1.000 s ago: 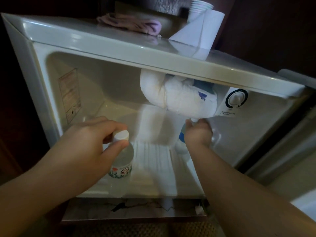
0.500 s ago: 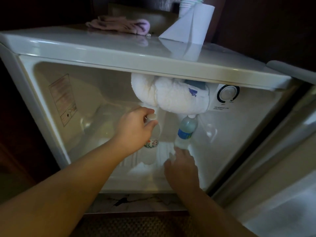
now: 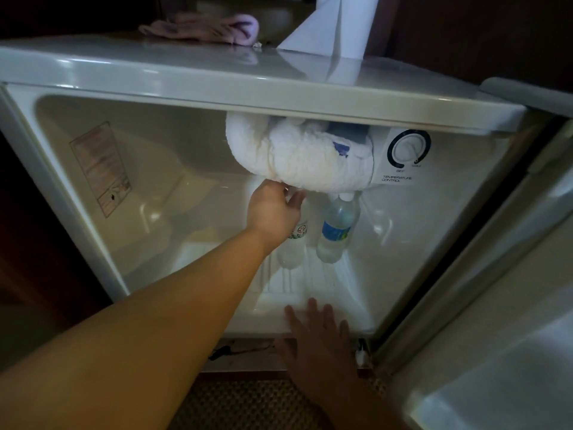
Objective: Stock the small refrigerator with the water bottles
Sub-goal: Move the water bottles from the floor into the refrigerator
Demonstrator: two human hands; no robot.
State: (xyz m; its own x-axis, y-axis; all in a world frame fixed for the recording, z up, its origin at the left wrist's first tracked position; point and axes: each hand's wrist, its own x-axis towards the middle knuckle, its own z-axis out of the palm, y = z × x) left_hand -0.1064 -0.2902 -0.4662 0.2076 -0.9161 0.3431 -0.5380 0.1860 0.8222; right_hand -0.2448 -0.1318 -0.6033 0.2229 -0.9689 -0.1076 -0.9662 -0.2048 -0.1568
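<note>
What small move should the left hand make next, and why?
Probably let go of the green-label bottle and draw back. The left hand grips its top, and it stands upright deep inside the refrigerator, beside the blue-label bottle. The right hand is open at the front edge, holding nothing.

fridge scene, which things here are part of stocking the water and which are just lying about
Job: blue-label bottle; second bottle under left hand; fridge; right hand.

Lying about: pink cloth; paper towel roll; frosted freezer lump.
</note>
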